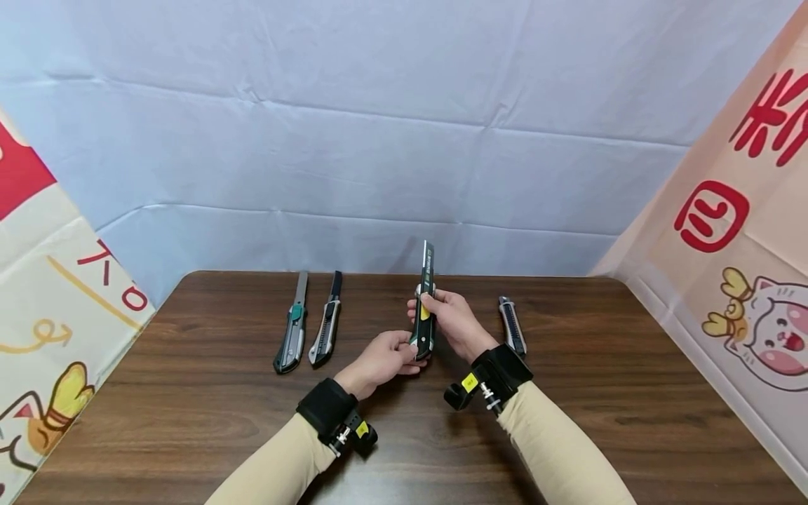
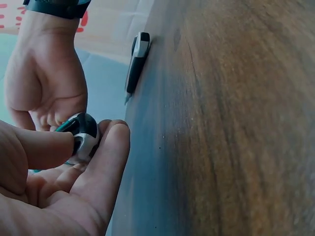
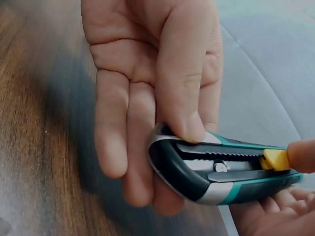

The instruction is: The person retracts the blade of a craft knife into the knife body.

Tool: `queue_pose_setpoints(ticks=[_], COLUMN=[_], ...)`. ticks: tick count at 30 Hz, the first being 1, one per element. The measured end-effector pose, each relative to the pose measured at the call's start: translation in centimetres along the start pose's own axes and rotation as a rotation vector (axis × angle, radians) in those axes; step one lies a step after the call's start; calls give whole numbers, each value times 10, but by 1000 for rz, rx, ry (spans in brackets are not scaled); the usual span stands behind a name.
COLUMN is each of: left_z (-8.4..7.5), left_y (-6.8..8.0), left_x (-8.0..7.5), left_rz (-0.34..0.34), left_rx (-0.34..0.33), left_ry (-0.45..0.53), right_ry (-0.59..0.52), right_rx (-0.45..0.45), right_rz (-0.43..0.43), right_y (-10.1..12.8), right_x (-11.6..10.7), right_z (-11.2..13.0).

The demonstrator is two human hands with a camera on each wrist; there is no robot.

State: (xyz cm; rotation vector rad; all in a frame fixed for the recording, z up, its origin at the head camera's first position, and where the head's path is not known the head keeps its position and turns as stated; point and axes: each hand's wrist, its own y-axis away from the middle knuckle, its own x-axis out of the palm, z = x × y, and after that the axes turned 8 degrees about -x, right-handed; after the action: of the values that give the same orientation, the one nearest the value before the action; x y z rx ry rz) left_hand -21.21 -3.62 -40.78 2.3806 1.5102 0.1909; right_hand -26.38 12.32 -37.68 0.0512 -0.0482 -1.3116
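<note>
Between my hands in the head view, a black and green utility knife (image 1: 426, 339) points away, its long blade extended and tilted up off the table. My left hand (image 1: 383, 359) pinches the butt end of the handle between thumb and fingers. Higher along the handle, my right hand (image 1: 459, 321) grips it, thumb on the yellow slider (image 3: 275, 160). The right wrist view shows the handle's slot and serrated track, with the left thumb (image 3: 184, 108) against the butt. In the left wrist view the blade is hidden behind the hands.
Left of my hands lie a grey and teal utility knife (image 1: 292, 335) and a grey and black one (image 1: 325, 328), both with blades out. A shorter utility knife (image 1: 513, 326) lies to the right. Pale cloth (image 1: 379, 154) hangs behind the brown wooden table (image 1: 208, 393).
</note>
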Motion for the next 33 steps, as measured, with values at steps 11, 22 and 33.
queue_pose_setpoints(ticks=[11, 22, 33], left_z=[-2, -2, -2], left_y=[-2, -2, -1], left_x=[1, 2, 1], left_rz=[-29, -39, -35], left_rx=[-23, -44, -56], left_ry=[12, 20, 17], right_ry=[-27, 20, 47], right_rx=[-14, -26, -4], right_rz=[-27, -66, -54], right_y=[1, 0, -2], right_x=[6, 9, 12], right_z=[-6, -9, -11])
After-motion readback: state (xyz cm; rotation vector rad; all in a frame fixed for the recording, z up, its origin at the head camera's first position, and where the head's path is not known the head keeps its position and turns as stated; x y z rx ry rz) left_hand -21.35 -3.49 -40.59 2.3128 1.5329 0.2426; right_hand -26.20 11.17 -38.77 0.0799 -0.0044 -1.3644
